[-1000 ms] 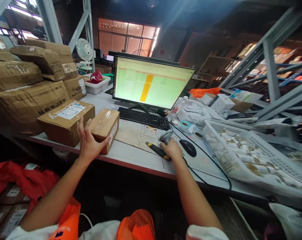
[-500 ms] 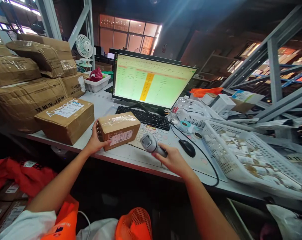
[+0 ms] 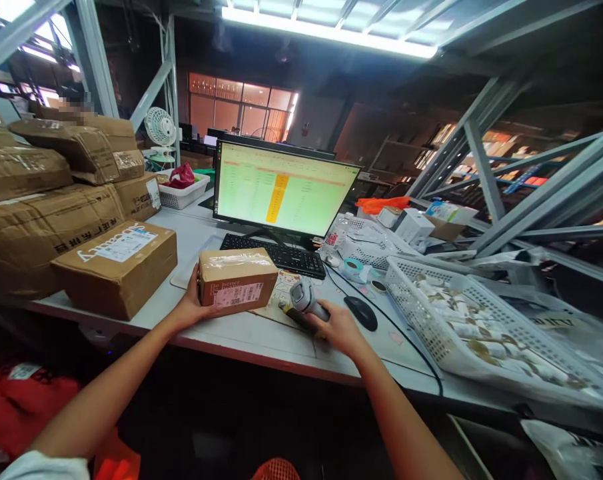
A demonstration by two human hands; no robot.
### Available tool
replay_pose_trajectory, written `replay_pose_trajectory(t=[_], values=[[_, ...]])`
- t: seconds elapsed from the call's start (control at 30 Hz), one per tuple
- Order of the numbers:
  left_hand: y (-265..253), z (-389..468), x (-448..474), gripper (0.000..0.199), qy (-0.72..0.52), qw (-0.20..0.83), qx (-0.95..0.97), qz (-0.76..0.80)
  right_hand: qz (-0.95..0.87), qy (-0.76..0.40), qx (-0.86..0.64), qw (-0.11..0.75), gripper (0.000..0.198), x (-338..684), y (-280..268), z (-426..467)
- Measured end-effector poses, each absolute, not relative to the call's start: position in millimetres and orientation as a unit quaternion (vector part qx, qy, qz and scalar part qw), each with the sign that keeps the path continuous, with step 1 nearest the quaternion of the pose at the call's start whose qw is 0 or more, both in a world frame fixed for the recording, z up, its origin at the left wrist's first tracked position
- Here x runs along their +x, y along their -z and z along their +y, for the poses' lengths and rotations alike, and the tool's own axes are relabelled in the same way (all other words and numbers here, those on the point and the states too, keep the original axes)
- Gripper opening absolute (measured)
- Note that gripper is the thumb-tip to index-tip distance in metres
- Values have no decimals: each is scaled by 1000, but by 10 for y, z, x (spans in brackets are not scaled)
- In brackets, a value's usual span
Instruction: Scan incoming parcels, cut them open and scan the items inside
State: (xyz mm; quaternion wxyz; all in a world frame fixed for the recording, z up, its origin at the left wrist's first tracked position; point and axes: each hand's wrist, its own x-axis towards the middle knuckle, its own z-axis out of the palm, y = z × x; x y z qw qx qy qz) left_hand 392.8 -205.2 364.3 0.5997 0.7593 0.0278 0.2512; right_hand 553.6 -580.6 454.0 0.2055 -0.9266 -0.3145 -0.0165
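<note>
Orange mesh [image 3: 276, 470] nearest, at the bottom edge. At the near side of the tabletop [image 3: 261, 343], gripping a box [image 3: 238, 275] by its left end with the left hand [image 3: 194, 303]; holding a grey scanner [image 3: 306, 295] in the curled right hand [image 3: 337, 327], just right of the box and over a cutter [image 3: 297, 319]. Working with hands apart, clamped on one thing each. Judging by the label [image 3: 241, 295] turned toward the wearer, probably at the scanning step; hard to tell the exact aim, or any contact between box and tabletop. Seems to call next for bringing the scanner squarely onto the label while steadying the box. Farther back, a mouse [image 3: 361, 312], a keyboard [image 3: 281, 257], then a lit monitor [image 3: 281, 190]; beyond, a fan [image 3: 160, 127] and a window [image 3: 244, 110].
</note>
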Motion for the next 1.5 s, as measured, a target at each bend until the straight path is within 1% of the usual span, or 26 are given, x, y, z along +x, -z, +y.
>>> replay_pose_trajectory(t=[0.13,0.2,0.33,0.43,0.57,0.63,0.8,0.93,1.03,1.1,1.2,1.37,1.43,1.5], values=[[-3630,-1880,3963,138,-238,613,753,24,-159,30,-981,102,50,6060,-4341,-5917],[-3606,-1790,3977,134,-230,618,751,22,-107,24,-991,73,51,6169,-4228,-5961],[-3557,-1742,3976,126,-240,610,755,14,-108,-5,-993,38,48,6243,-4174,-6039],[-3584,-1781,3953,124,-245,598,762,24,-116,-4,-992,45,56,6343,-4394,-6019],[-3653,-1803,3923,123,-233,597,767,41,-139,132,-975,114,57,6597,-4766,-5688],[-3650,-1778,3930,124,-238,584,775,47,-171,152,-966,123,58,6761,-4832,-5427],[-3550,-1695,3964,122,-245,565,786,47,-200,-3,-977,76,57,7091,-4651,-4942],[-3542,-1699,3968,118,-241,570,784,50,-183,-28,-981,62,58,7189,-4499,-4841],[-3578,-1733,3965,119,-237,578,779,48,-174,-52,-982,48,51,7207,-4469,-4809],[-3600,-1754,3960,121,-238,575,781,50,-172,-56,-982,43,50,7207,-4468,-4780],[-3630,-1782,3951,125,-234,587,773,49,-180,-52,-981,44,58,7201,-4462,-4715],[-3686,-1818,3941,130,-240,602,761,41,-210,-88,-973,39,68,7185,-4494,-4586],[-3679,-1809,3941,129,-244,594,765,43,-223,-94,-969,36,72,7149,-4551,-4549],[-3648,-1787,3943,127,-246,588,770,41,-245,-110,-963,29,72,7064,-4611,-4544]])
